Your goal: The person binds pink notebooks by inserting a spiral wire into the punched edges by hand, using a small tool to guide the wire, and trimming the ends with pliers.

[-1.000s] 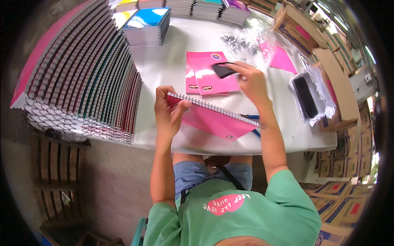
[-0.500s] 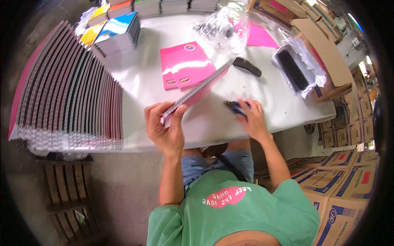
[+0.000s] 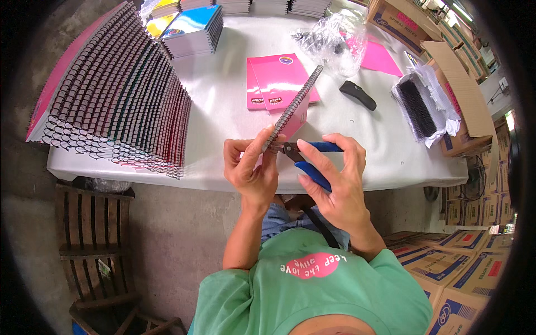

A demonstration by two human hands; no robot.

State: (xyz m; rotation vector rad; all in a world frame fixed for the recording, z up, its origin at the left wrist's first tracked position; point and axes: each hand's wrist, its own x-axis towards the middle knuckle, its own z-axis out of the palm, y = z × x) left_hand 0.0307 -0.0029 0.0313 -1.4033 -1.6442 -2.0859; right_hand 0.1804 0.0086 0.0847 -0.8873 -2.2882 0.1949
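Note:
My left hand (image 3: 254, 167) grips a pink spiral notebook (image 3: 296, 120) near the lower end of its dark wire coil, holding it up on edge above the table. In my right hand (image 3: 340, 181) are blue-handled cutting pliers (image 3: 314, 174), their handles spread apart. The jaws of the pliers are at the coil's near end, beside my left fingertips; whether they close on the wire is too small to tell. Just beyond lie pink notebook covers (image 3: 276, 81), flat and overlapping. A black curved tool (image 3: 358, 95) rests to their right.
A tall stack of spiral notebooks (image 3: 111, 95) fills the table's left side. More notebooks (image 3: 192, 33) stand at the back. Clear plastic wrap (image 3: 335, 42), black coils in white paper (image 3: 417, 109) and an open carton (image 3: 463, 97) are to the right. Cartons (image 3: 435, 265) are piled beside me; a wooden pallet (image 3: 95, 223) stands left.
My right hand has lifted the pliers off the table area and brought them left to the notebook's coil. The notebook is now held steeper, and the view has shifted slightly.

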